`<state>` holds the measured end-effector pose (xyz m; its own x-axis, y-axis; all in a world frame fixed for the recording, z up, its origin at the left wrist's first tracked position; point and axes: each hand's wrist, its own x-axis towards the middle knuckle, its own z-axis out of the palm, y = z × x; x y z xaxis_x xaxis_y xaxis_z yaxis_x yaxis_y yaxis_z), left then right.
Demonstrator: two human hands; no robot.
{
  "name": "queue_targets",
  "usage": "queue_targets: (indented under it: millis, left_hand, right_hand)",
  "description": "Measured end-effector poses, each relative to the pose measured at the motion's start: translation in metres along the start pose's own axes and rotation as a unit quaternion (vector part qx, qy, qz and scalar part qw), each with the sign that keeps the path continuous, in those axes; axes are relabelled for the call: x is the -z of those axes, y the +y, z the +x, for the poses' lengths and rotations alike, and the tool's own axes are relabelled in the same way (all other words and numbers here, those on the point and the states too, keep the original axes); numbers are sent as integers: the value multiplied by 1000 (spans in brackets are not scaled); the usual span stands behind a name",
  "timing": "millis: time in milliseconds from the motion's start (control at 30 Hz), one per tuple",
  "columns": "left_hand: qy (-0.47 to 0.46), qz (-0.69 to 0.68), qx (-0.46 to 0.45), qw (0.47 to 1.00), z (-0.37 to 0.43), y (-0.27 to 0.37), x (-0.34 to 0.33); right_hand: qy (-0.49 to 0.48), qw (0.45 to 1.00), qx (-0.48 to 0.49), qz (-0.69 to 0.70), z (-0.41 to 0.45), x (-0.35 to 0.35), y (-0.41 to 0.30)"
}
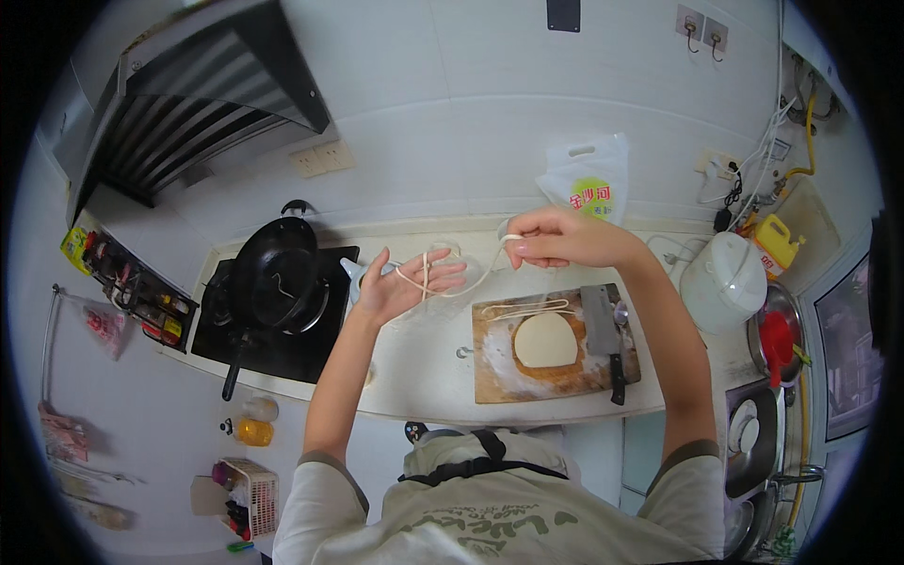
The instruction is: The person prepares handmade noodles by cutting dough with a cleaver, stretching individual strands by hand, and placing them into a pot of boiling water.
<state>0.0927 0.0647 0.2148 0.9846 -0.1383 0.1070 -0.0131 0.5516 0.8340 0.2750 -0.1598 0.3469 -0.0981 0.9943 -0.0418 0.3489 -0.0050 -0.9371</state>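
Note:
My left hand (385, 291) is held palm up over the counter, fingers spread, with a long dough strand (483, 280) looped around them. From there the strand sags across to my right hand (565, 239), whose thumb and fingers pinch it. Below my right hand lies a floured wooden cutting board (492, 385). It carries a flat, rounded slab of dough (545, 342) and a few thin dough strips (537, 306) along its far side. A cleaver (600, 325) with a black handle rests at the board's right side.
At the left, a black wok (265, 282) sits on the cooktop (212, 346). A flour bag (590, 185) leans against the wall behind the board. To the right are a whitish lidded bucket (720, 286), a red plastic scoop (775, 340) and a sink (748, 470).

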Motion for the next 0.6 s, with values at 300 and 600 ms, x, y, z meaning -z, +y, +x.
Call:
queue_targets:
  millis: [300, 600]
  left_hand:
    - [-141, -191, -252, 938, 10, -9, -34]
    - [16, 290, 176, 941, -46, 33, -44]
  right_hand:
    - [60, 998, -7, 30, -16, -5, -3]
    - [99, 986, 66, 120, -2, -14, -10]
